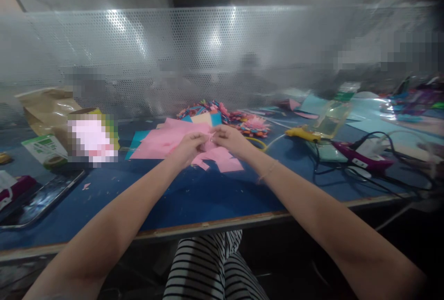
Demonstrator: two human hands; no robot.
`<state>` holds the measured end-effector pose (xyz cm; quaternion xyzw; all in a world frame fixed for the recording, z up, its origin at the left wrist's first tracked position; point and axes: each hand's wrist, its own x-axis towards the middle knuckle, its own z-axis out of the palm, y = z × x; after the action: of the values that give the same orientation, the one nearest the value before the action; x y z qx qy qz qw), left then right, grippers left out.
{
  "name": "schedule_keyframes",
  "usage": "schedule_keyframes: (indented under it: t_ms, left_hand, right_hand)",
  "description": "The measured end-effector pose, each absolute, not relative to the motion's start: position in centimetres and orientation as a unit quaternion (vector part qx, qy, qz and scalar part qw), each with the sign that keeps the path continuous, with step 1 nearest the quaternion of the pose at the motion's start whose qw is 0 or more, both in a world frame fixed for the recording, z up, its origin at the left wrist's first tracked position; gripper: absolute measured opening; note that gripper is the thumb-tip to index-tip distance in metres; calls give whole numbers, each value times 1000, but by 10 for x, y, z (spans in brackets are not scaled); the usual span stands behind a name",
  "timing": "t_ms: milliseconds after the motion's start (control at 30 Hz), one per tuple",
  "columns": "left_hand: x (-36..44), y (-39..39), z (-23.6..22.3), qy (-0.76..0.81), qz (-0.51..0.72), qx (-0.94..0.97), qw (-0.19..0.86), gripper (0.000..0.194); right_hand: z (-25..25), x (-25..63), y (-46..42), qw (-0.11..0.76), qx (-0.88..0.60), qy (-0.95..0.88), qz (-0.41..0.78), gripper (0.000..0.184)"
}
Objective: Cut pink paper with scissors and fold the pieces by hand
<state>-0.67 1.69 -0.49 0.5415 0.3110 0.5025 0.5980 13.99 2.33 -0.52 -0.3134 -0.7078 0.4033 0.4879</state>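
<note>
I hold a small piece of pink paper (210,139) between my two hands, just above the blue surface (194,193). My left hand (190,146) is closed on the paper, pinching it with the fingertips. My right hand (229,139) is closed on it too, and the fingertips of both hands meet in the middle. Under my hands lie more pink paper sheets (163,145), and some small pink scraps (225,160) lie just beside my right wrist. Behind the sheets sits a pile of colorful paper flowers (225,115). To the right lies a yellow glue gun (302,133), and near it stands a clear plastic bottle (333,113). Further right is a purple tool (360,157) with black wires (381,170) tangled about it. On the left lies a dark phone (41,198), near the edge of the surface. A shiny metal wall with little holes (173,55) stands behind everything.
</note>
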Motion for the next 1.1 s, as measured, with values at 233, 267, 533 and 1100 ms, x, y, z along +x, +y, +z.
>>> schedule_keyframes:
  t_ms: [233,267,533,1100]
  left_hand:
    - [-9,16,-5,319,476,522,632,10]
    - [-9,16,-4,319,473,522,635,10]
    - [-12,17,-6,324,443,544,635,16]
    - [-11,9,-1,298,379,505,716,17]
  right_hand:
    - [-9,142,26,482,-291,-712,419,20]
    - [-9,142,26,480,-289,-714,419,20]
    - [-6,144,22,454,-286,-745,397,25]
    - [-3,144,19,503,-257,-768,303,8]
